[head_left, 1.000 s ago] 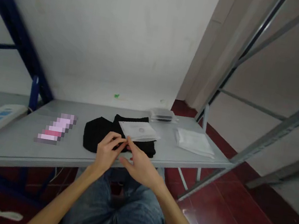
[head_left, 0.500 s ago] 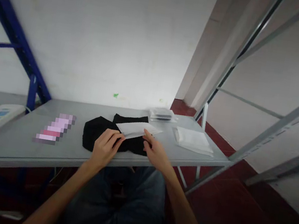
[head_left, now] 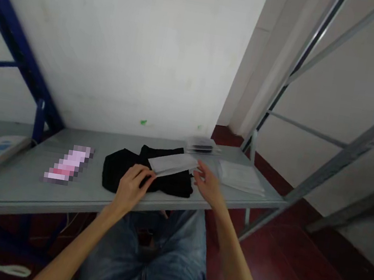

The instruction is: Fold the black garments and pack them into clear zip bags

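Rightward of black cloth [head_left: 171, 185], white bags [head_left: 240, 177]

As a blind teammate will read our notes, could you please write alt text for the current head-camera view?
A person's left hand pinches the near left corner of a thin white packet lying over black cloth on a grey table, with the right hand at its right end. Farther right lie flat white packets.
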`<state>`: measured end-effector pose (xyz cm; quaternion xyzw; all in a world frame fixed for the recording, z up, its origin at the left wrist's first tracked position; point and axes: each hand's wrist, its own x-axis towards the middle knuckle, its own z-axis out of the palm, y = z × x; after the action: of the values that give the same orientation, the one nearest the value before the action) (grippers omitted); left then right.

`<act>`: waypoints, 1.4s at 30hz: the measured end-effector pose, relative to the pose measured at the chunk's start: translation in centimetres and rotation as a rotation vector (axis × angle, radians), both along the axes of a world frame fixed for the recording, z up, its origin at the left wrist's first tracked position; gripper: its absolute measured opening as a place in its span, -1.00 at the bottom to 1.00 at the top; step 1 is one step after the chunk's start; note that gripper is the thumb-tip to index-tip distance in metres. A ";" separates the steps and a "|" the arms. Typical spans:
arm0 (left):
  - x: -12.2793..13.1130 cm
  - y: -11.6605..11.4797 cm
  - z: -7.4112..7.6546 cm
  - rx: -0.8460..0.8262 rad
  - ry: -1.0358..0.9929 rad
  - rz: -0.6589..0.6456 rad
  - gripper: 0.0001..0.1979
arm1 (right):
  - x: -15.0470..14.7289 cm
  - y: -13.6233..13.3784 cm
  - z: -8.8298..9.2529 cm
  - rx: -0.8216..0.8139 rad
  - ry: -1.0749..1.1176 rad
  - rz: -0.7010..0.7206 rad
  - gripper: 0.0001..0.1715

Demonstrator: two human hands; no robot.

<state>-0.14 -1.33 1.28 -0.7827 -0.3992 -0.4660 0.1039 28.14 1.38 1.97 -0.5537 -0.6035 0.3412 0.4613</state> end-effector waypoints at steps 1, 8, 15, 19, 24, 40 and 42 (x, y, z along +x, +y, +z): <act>0.2 0.0 -0.3 -0.022 0.002 -0.020 -0.91 | -0.6 -0.2 -0.1 -0.003 0.022 0.048 -0.29; 0.9 -0.3 -1.0 -0.100 0.023 -0.157 -0.89 | -3.8 -0.8 -0.9 -0.105 0.202 0.325 -0.30; -0.8 0.3 -0.5 -0.099 0.016 -0.076 -0.87 | 3.3 0.9 0.7 0.056 0.352 -0.136 -0.29; -2.0 0.9 -0.4 -0.124 0.028 0.031 -0.85 | 8.6 0.8 0.3 0.097 0.407 -0.440 -0.32; -3.0 1.1 0.2 -0.175 0.023 0.103 -0.84 | 13.2 0.5 -1.4 -0.008 0.438 -0.582 -0.45; -4.8 1.2 1.8 -0.262 -0.061 0.154 -0.83 | 15.8 -0.3 -2.3 -0.298 -0.568 -0.718 -0.35; -4.9 1.2 1.9 -0.270 -0.061 0.150 -0.83 | 14.9 -0.6 -1.9 -0.326 -0.605 -0.743 -0.33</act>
<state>-5.02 -0.17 3.14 -0.7431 -0.5184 -0.4227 0.0202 43.06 0.81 0.11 -0.8700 -0.4110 0.0682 0.2636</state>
